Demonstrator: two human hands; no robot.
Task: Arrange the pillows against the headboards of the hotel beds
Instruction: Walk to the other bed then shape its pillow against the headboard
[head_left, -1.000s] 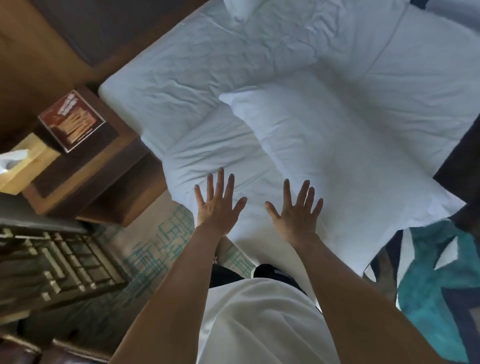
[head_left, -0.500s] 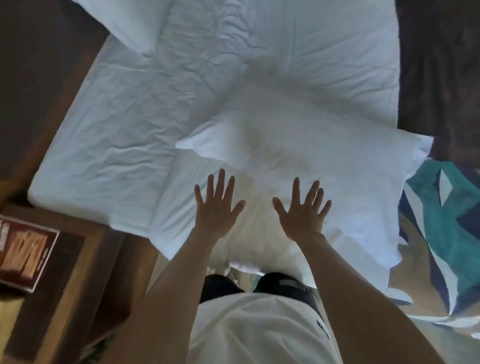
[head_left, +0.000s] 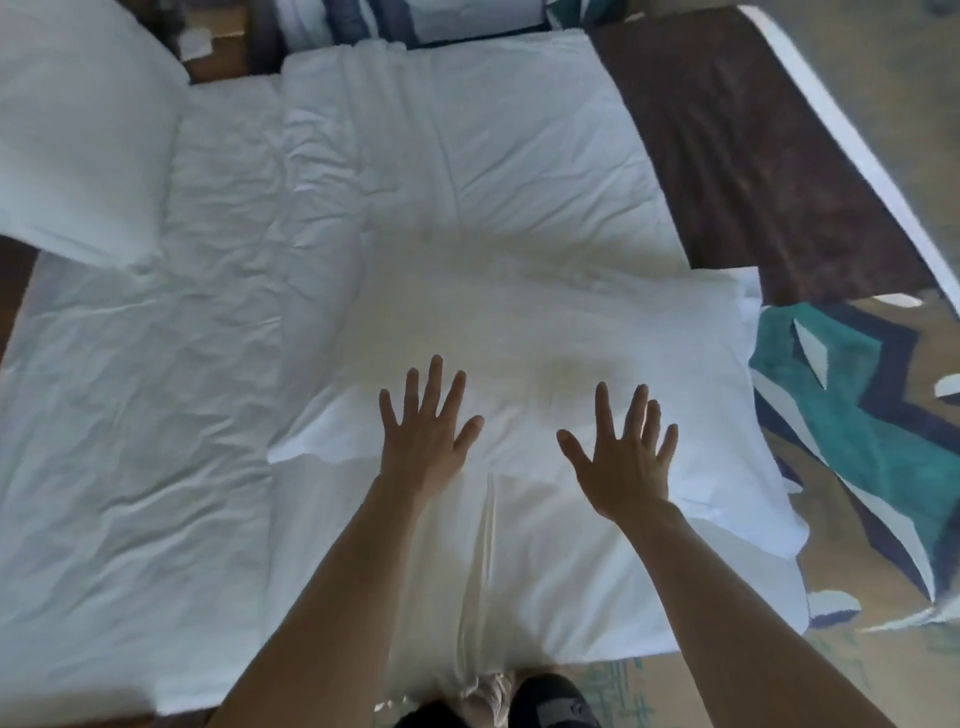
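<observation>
Both hands hold nothing: the left hand (head_left: 426, 436) and the right hand (head_left: 621, 457) are flat, palms down, fingers spread wide, each grip empty. They sit side by side over the near pillow (head_left: 545, 364), with a clear gap between them. Whether the palms press the fabric or float just above it cannot be told.

Near pillow: white, lying flat across the near edge of the bed (head_left: 145, 415), toward its right-hand corner. Its right end overhangs the side of the bed above the patterned carpet (head_left: 857, 426), which shows teal, navy and tan shapes. A folded white cover (head_left: 498, 582) hangs down below the hands at the near edge.

Mid bed: the white sheet is wrinkled, with creases running across the left half.

Far side: a second pillow (head_left: 83, 130), also white, lies at the far left corner of the bed. A dark brown bed runner (head_left: 753, 156) crosses the bed at the far right. Beyond the far edge, striped blue and white fabric (head_left: 415, 21) is partly visible.
</observation>
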